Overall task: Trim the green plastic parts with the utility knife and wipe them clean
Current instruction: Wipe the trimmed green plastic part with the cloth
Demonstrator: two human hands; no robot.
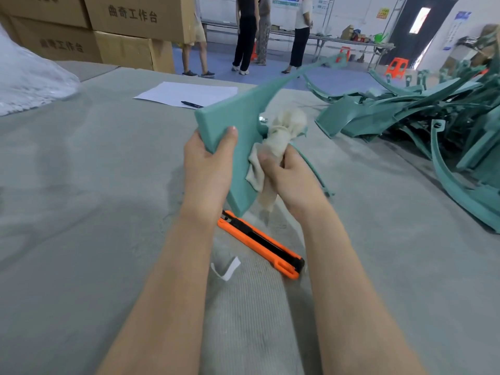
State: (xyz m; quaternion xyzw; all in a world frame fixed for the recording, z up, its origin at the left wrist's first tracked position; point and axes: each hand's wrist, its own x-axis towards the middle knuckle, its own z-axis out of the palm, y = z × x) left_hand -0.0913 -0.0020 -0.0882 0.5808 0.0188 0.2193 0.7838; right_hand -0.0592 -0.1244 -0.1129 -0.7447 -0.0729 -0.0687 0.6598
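A long curved green plastic part (238,112) is lifted above the grey table, its broad end near me and its thin arm reaching far right. My left hand (208,163) grips the broad end, thumb on its face. My right hand (289,174) is closed on a bunched off-white cloth (281,131) pressed against the part's right edge. The orange and black utility knife (262,244) lies on the table below my wrists, untouched.
A heap of green plastic parts (422,109) fills the table's right side. A white sheet (189,93) with a pen (192,104) lies farther back. Clear plastic wrap (27,77) and cardboard boxes (121,28) stand at the left. Several people stand behind. A white scrap (226,269) lies near me.
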